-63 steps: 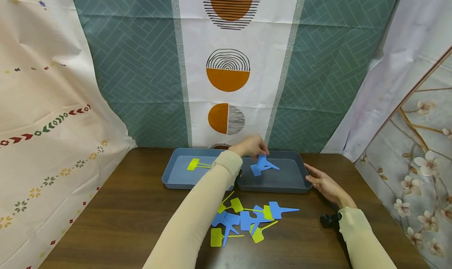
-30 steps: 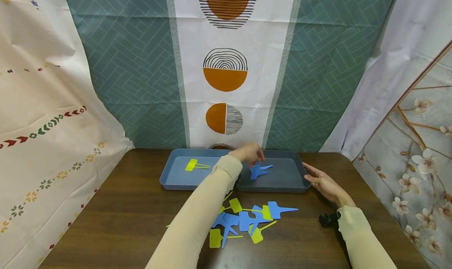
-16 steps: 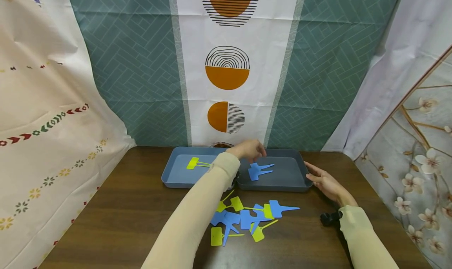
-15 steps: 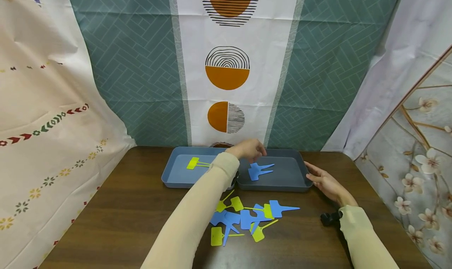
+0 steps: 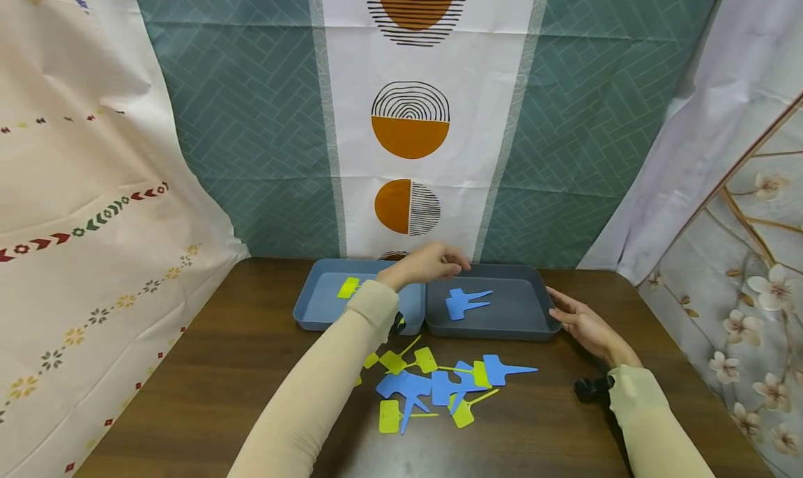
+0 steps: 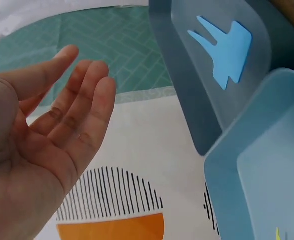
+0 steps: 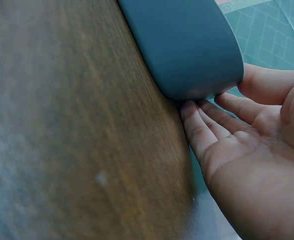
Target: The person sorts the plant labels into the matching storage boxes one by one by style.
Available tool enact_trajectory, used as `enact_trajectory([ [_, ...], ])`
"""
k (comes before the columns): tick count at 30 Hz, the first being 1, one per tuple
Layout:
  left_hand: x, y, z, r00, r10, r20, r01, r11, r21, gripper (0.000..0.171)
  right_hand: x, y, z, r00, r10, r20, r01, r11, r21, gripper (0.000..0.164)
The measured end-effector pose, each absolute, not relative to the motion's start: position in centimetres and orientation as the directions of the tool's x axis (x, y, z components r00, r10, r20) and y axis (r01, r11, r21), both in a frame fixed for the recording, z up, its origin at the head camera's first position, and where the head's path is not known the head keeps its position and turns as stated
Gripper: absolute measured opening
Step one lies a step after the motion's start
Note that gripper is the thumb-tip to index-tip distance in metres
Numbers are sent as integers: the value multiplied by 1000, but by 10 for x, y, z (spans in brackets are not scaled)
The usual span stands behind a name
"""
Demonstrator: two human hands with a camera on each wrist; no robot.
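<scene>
My left hand hovers above the inner ends of the two trays, fingers loosely bent and nothing in them; the left wrist view shows the bare palm. Below it, two blue T-shaped plant labels lie overlapping in the dark grey tray. My right hand touches that tray's right end, its fingertips against the lower corner and its thumb near the rim. Yellow plant labels lie in the blue-grey tray, partly hidden by the left forearm.
Several blue plant labels and yellow plant labels lie jumbled on the brown wooden table before the trays. A patterned curtain hangs just behind the trays. Each wrist carries a small black camera.
The left hand has let go of a blue plant label in the dark grey tray, then lifted and drawn slightly left. The right hand stays at the tray's end.
</scene>
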State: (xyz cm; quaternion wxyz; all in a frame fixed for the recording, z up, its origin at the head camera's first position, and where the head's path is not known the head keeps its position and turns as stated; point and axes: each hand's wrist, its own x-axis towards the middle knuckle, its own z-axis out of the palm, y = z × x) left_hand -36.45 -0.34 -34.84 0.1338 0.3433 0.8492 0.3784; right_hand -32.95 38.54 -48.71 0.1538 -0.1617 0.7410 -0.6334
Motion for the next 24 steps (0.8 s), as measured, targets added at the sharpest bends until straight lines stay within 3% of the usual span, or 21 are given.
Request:
enact_trajectory([
  [7, -343, -37, -355, -712, 691, 126, 562, 453, 692, 23, -330, 384, -487, -898, -439, -21, -53, 154, -987, 69],
  [14, -314, -64, -363, -750, 651, 120, 528, 479, 701, 24, -332, 389, -486, -900, -435, -31, -41, 155, -987, 70],
  [24, -283, -97, -384, -758, 631, 163, 524, 440, 729, 25, -331, 387, -487, -892, -451, -21, -49, 142, -989, 72],
])
